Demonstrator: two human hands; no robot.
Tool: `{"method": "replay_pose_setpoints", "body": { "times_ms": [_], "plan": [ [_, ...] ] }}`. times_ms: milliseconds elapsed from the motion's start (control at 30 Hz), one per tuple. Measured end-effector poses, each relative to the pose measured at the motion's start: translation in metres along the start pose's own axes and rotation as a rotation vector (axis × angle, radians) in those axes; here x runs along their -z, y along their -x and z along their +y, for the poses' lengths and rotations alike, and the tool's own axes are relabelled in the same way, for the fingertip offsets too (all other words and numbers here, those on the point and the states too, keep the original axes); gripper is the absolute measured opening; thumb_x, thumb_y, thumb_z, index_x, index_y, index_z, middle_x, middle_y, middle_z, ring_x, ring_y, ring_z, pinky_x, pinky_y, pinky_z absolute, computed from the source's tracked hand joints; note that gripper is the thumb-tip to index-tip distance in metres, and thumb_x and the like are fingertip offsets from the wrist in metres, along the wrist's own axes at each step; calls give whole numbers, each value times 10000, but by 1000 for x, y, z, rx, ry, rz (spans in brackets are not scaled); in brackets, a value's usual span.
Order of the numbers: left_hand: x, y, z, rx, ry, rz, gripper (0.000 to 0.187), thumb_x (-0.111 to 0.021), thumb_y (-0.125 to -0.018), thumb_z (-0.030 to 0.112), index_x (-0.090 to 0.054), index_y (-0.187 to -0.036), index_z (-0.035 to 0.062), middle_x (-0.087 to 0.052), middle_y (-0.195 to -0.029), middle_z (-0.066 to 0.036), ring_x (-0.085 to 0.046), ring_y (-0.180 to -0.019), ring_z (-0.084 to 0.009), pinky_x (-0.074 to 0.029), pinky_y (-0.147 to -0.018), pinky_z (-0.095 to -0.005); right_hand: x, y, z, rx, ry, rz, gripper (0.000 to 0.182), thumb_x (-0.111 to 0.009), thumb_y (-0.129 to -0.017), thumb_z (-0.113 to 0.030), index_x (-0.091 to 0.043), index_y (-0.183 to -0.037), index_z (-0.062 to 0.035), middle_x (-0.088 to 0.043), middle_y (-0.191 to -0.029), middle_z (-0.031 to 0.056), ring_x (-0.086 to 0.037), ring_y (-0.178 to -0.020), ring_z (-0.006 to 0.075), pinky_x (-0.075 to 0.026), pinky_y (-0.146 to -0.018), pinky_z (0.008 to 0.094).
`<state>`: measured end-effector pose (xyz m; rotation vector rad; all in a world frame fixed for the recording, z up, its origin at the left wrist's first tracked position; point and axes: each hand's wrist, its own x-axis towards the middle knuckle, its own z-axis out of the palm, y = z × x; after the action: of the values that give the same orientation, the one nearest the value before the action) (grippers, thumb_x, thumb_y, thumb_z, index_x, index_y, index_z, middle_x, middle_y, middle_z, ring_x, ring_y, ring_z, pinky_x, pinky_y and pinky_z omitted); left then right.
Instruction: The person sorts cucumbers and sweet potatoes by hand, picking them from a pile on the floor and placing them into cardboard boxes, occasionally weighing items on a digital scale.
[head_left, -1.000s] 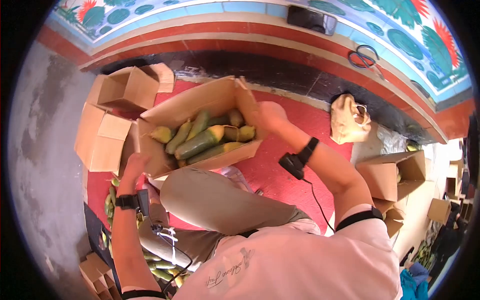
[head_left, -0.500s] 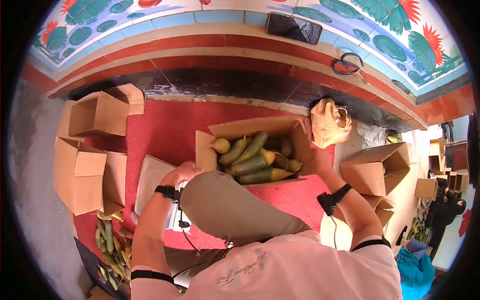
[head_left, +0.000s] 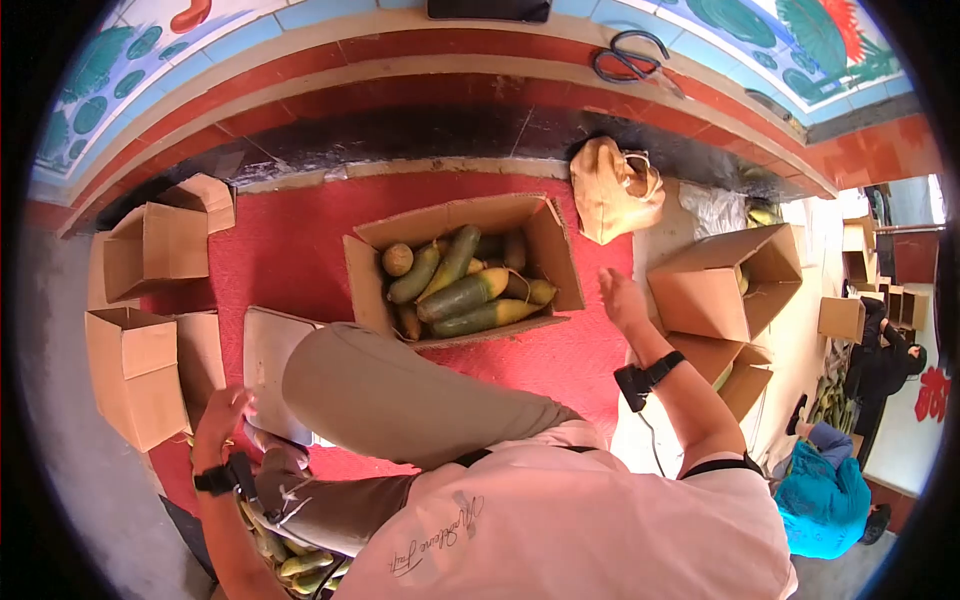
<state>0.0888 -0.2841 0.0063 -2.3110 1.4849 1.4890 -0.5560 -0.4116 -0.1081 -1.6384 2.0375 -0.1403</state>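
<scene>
Fingers of right hand spread and empty beside box of cucumbers, left hand loose, empty, near flat tray

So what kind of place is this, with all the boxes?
Probably a spot where produce gets packed: an open carton full of green and yellow vegetables sits on a red floor, with empty cardboard boxes around it and more vegetables loose by the person's knee.
</scene>
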Motion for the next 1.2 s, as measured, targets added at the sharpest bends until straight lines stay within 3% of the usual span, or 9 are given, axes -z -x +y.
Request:
{"method": "replay_pose_setpoints", "body": {
  "times_ms": [333, 400, 467, 533, 667, 733, 867, 1100, 1200],
  "plan": [
    [-58, 100, -70, 191, -61, 229, 399, -532, -871, 377, -613, -941, -7, -613, -871, -146, -594, -835, -257, -455, -750, -361, -69, 140, 210, -492, 221, -452, 378, -516, -781, -342, -651, -991, -59, -608, -1057, 196, -578, -1000, 338, -446, -878, 413],
    [-77, 95, -136, 209, -54, 161, 413, -524, -872, 388, -610, -962, -5, -607, -885, -163, -575, -890, -271, -437, -802, -356, -89, 159, 230, -421, 329, -472, 306, -516, -779, -281, -670, -829, -21, -645, -739, 193, -639, -738, 301, -488, -722, 385],
    [-73, 96, -127, 156, -56, 136, 447, -504, -877, 416, -606, -1021, 5, -607, -940, -179, -558, -949, -285, -413, -859, -343, -100, 172, 252, -452, 279, -354, 269, -522, -792, -257, -648, -761, -20, -609, -605, 153, -628, -661, 275, -485, -621, 393],
    [-75, 98, -109, 228, -117, 72, 496, -467, -886, 441, -590, -1087, 5, -605, -1010, -196, -541, -1021, -317, -388, -911, -343, -94, 171, 258, -1058, -146, -176, 239, -529, -814, -276, -599, -765, -52, -530, -543, 86, -568, -564, 243, -450, -509, 380],
    [-82, 98, -129, 136, -122, 134, 530, -436, -892, 460, -589, -1077, -13, -596, -1063, -216, -516, -1077, -343, -363, -946, -370, -75, 184, 264, -1253, -758, 210, 312, -572, -813, -363, -538, -912, -69, -493, -647, 75, -481, -505, 197, -414, -428, 370],
    [-83, 106, -111, 176, -128, 174, 526, -443, -886, 457, -591, -1070, -13, -595, -1065, -216, -516, -1072, -351, -359, -950, -381, -68, 180, 266, -1229, -902, 235, 302, -610, -800, -348, -501, -895, -82, -352, -560, 52, -378, -424, 196, -333, -399, 372],
    [-86, 112, -112, 213, -130, 146, 519, -459, -870, 462, -595, -1068, 1, -584, -1092, -220, -493, -1103, -358, -340, -971, -397, -77, 171, 271, -1146, -1096, 522, 521, -627, -768, -469, -537, -1083, -64, -556, -785, 135, -483, -576, 214, -403, -455, 340],
    [-91, 121, -131, 266, -167, 170, 552, -463, -858, 494, -582, -1098, 11, -545, -1153, -224, -457, -1145, -352, -334, -982, -391, -79, 166, 315, -1214, -1257, 394, 319, -583, -818, -344, -586, -921, -42, -606, -862, 76, -587, -749, 225, -474, -666, 368],
    [-90, 125, -120, 269, -135, 188, 558, -475, -855, 484, -580, -1086, -12, -560, -1130, -221, -490, -1104, -347, -353, -958, -385, -78, 169, 328, -1079, -1218, 294, 317, -496, -854, -439, -508, -686, -171, -455, -496, 17, -446, -396, 187, -347, -353, 309]
  ]
}}
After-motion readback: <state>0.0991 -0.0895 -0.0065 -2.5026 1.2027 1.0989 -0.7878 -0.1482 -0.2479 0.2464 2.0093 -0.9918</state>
